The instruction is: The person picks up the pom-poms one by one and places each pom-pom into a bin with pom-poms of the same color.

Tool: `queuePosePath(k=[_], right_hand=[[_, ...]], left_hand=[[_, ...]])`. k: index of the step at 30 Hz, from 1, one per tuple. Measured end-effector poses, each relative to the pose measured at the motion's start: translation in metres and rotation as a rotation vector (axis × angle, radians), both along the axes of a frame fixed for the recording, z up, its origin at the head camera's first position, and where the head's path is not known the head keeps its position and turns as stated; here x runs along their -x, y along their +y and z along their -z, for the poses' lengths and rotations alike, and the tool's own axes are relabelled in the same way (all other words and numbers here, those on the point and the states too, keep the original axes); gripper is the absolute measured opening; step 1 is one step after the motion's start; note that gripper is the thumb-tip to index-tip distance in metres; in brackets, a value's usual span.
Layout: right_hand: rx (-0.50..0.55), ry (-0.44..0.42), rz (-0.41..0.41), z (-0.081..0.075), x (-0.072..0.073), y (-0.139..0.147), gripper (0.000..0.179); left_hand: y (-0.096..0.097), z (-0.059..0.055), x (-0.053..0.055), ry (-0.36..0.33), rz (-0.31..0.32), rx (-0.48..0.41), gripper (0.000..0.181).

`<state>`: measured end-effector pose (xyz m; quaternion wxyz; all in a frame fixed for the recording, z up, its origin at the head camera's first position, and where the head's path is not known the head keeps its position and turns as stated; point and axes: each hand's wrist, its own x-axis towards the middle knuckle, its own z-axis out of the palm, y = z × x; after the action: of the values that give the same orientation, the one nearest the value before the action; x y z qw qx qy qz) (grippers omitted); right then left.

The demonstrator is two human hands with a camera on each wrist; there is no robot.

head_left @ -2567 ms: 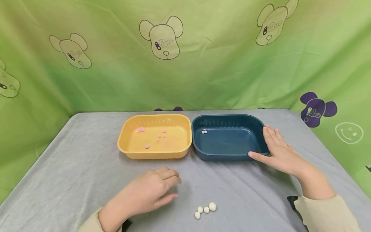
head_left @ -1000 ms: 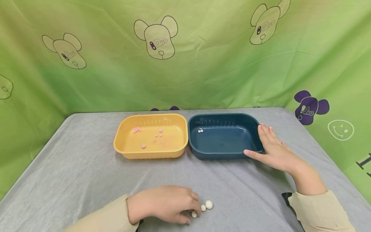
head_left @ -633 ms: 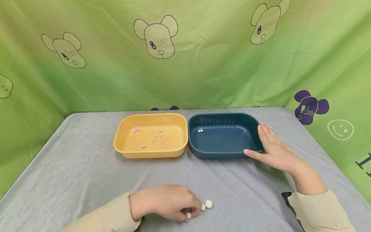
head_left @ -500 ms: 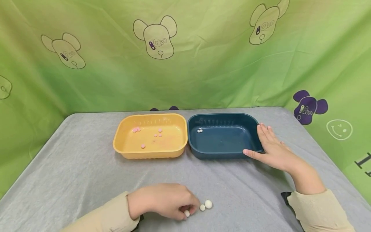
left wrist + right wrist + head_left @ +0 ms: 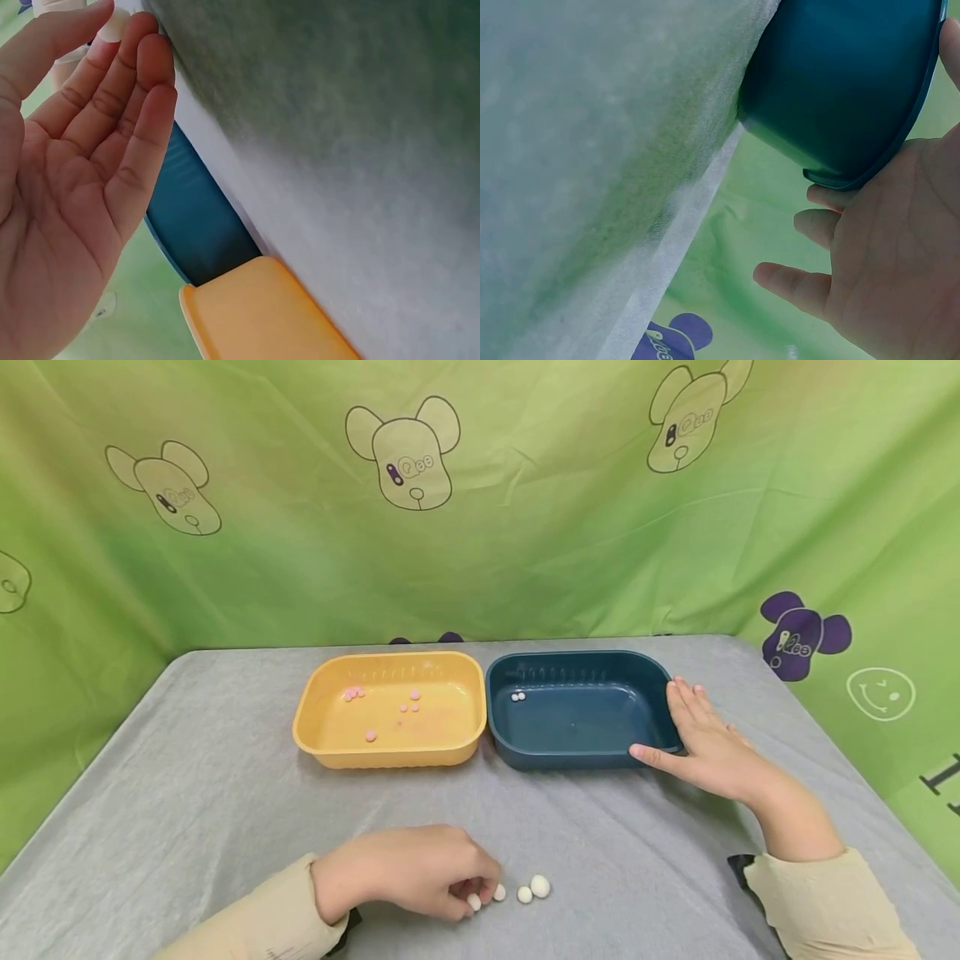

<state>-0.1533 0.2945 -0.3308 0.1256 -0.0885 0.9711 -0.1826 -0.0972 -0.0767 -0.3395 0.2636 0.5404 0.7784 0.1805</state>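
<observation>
Over grey cloth (image 5: 202, 810), the left hand (image 5: 416, 870) pinches one white ball (image 5: 475, 902), right hand (image 5: 708, 752) spread against the blue tray (image 5: 581, 731).

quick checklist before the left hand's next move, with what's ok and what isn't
1. Left hand pinching a white ball: ok, at thumb and fingertips.
2. That ball clear of the table: cannot tell.
3. Right hand touching the blue tray: ok, at its right end.
4. Bare floor in the blue tray: ok, only two small balls show.
5. No loose white balls on the table: not ok, two sit beyond the fingertips.
</observation>
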Motion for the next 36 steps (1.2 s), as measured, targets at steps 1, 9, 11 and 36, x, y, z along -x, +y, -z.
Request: queuePosePath(k=[1, 9, 11, 36], right_hand=[[0.002, -0.001, 0.001, 0.000, 0.000, 0.000, 0.113], [0.000, 0.004, 0.001, 0.000, -0.001, 0.000, 0.113], [-0.001, 0.004, 0.000, 0.000, -0.001, 0.000, 0.113], [0.004, -0.003, 0.001, 0.000, -0.001, 0.000, 0.113]], left_hand=[[-0.001, -0.001, 0.000, -0.001, -0.003, -0.004, 0.011], [-0.003, -0.004, 0.000, 0.022, -0.011, -0.036, 0.012], [-0.004, -0.005, 0.000, 0.025, -0.016, -0.042, 0.012], [-0.009, -0.016, -0.001, 0.034, -0.055, -0.099, 0.007]])
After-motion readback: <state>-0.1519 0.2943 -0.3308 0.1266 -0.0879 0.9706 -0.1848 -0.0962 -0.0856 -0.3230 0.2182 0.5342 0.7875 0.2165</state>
